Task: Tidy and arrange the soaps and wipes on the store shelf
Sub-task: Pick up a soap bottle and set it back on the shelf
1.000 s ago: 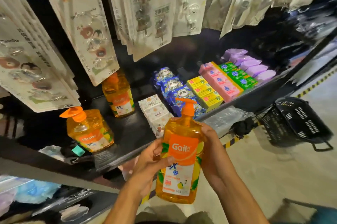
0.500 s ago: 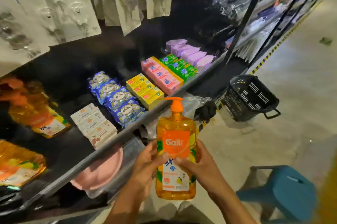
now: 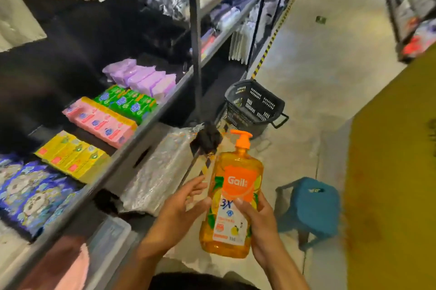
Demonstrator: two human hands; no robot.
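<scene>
Shelving (image 3: 141,129) with a grey front lip runs along the left, and a dark upright post (image 3: 195,42) rises from it. Goods lie on it in rows: purple wipe packs (image 3: 144,77) farthest back, then green soap boxes (image 3: 127,101), pink soap boxes (image 3: 101,122), yellow soap boxes (image 3: 70,155) and blue panda-print packs (image 3: 30,190) nearest the camera. Below the lip sits a plastic-wrapped bundle (image 3: 158,171). A pale concrete floor (image 3: 318,101) forms the aisle, with more racks blurred in the far right corner. A black shopping basket (image 3: 254,103) stands on the floor near the foot of the post, a blue stool (image 3: 311,204) stands closer in, and a yellow surface (image 3: 396,171) fills the right edge (what it belongs to cannot be told).

The orange soap bottle (image 3: 238,171) is off the shelf, held in the air over the floor, right of the lip and between the bundle and the stool. Its long axis is close to vertical, the top leaning slightly right. The orange pump (image 3: 243,138) points up and the base down, with the label facing the camera; the spout appears to reach left, toward the shelf.

The right hand (image 3: 262,223) grips the bottle's lower right side, thumb curled across the label. The left hand (image 3: 179,209) is spread beside the bottle, fingers straight and thumb tip against its left edge.
</scene>
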